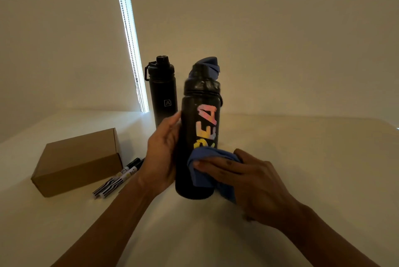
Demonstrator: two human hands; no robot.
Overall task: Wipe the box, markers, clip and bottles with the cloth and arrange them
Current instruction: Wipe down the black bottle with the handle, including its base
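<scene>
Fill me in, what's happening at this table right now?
A person is wiping a black bottle with colourful lettering. The left hand steadies it by the side while the right hand presses a blue cloth against its lower front. A second black bottle stands behind it. To the left, a cardboard box sits closed on the white table, with two markers beside it. No clip is visible.
</scene>
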